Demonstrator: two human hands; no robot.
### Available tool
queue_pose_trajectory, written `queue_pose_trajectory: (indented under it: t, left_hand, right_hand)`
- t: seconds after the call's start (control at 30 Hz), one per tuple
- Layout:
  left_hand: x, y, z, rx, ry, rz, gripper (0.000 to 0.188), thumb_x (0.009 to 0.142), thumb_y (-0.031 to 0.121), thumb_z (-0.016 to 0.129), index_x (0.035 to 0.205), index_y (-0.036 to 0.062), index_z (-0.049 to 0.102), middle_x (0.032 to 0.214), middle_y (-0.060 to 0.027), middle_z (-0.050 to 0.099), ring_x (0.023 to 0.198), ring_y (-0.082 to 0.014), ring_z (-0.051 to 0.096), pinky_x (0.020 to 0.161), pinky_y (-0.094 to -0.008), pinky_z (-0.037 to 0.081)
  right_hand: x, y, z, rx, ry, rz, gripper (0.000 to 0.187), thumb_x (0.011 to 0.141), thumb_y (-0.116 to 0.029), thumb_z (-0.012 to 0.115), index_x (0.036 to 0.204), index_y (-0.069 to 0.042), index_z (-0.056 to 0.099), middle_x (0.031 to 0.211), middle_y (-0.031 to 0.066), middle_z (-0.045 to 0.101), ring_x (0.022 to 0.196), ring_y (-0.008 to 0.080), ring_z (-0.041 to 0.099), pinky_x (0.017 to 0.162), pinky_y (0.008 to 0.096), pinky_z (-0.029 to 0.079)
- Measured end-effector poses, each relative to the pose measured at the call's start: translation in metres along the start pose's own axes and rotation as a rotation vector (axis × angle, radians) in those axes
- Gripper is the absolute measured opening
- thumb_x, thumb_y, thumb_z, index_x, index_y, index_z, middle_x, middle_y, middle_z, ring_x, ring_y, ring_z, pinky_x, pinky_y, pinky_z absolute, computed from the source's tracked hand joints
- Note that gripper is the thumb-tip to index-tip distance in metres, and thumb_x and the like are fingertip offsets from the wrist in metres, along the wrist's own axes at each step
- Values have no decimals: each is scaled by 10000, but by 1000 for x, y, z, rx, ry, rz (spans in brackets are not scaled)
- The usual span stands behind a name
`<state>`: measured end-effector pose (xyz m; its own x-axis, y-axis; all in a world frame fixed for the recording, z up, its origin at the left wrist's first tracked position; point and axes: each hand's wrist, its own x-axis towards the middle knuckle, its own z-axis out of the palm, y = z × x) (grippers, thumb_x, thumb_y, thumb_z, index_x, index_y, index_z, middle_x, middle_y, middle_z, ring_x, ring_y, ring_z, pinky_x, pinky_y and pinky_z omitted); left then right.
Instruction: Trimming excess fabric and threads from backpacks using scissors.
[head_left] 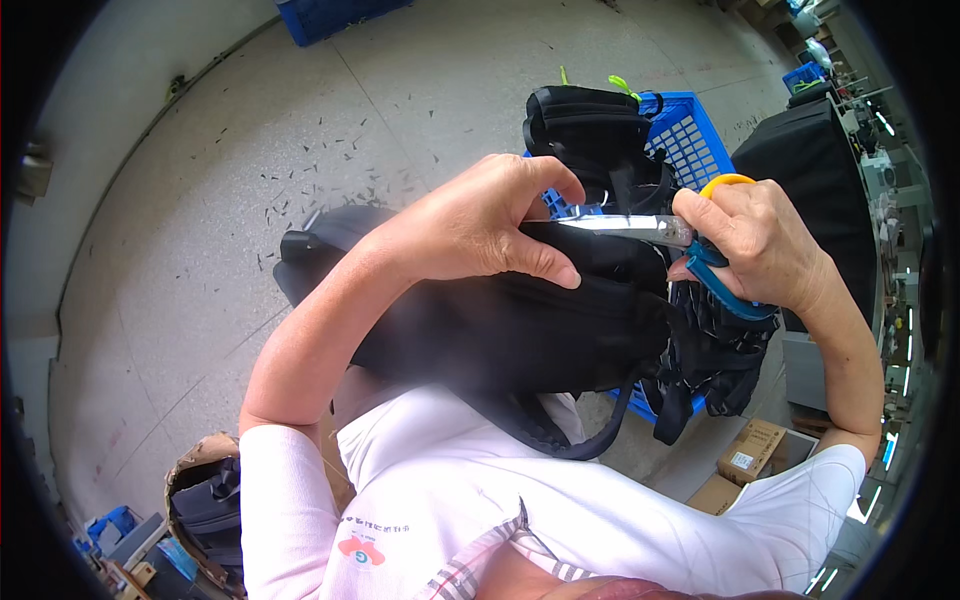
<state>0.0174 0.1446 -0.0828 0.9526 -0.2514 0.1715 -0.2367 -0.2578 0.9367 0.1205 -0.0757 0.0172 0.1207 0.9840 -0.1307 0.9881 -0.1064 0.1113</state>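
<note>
In my right hand is a pair of scissors with one yellow and one teal handle. Their silvery blades point left, and the tips run in behind my left hand. That hand hovers over a black padded fabric bag, its thumb and index finger spread apart; its other fingers are mostly hidden. The bag lies across my lap, with a strap looping down at its near side. Whether the blades touch the fabric cannot be made out.
A blue plastic crate beyond my lap holds more black bags and tangled straps. Small dark scraps litter the floor at the left. Cardboard boxes stand at the lower right, and a carton of black items at the lower left.
</note>
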Motion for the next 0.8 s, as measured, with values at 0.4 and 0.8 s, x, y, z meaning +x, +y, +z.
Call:
queue_pose_trajectory:
  t: [0.4,0.8]
  left_hand:
    - [-3,-3,5,120,128,-28,650,585,314,797,1078,10,500,689,-99,586,636,-139,545,565,-262,413]
    - [-149,-120,-39,-260,675,-487,530,732,259,663,1131,-41,485,1115,-155,540,1038,-221,508,887,-319,385]
  right_hand:
    - [41,-17,47,1213,173,186,496,677,-154,736,1086,-18,491,801,22,538,762,99,516,677,213,425]
    - [27,-22,72,1344,442,363,299,649,-110,639,946,-84,608,867,28,574,850,146,540,854,300,419]
